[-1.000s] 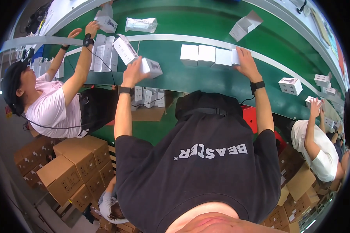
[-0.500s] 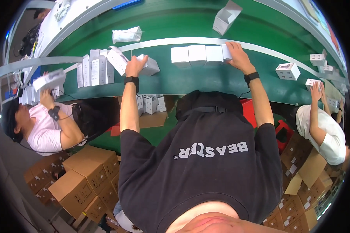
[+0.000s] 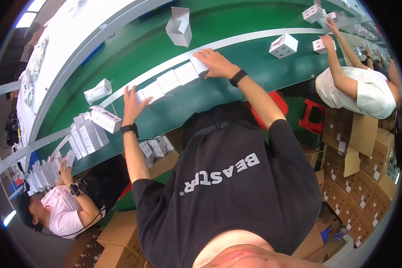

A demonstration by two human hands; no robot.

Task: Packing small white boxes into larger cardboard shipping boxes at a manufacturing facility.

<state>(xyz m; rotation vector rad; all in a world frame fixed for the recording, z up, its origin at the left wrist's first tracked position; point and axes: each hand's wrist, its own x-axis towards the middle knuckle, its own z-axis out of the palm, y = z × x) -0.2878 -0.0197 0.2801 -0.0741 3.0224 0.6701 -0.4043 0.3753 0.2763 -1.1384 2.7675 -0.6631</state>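
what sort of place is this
Probably a factory packing area, judging by the long green bench, the row of small white boxes on it and the brown cartons stacked nearby.

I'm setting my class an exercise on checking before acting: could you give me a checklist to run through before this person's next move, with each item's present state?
1. Right hand on the right-end box: ok, fingers at its top edge.
2. Left hand at the opposite end of the row: ok.
3. Firmness of the left grip: cannot tell.
4. Row of white boxes side by side between the hands: ok.
5. Open box beyond the rail closed: not ok, a flap stands up.
6. Tilted box upright: not ok, it slants beside the standing boxes.
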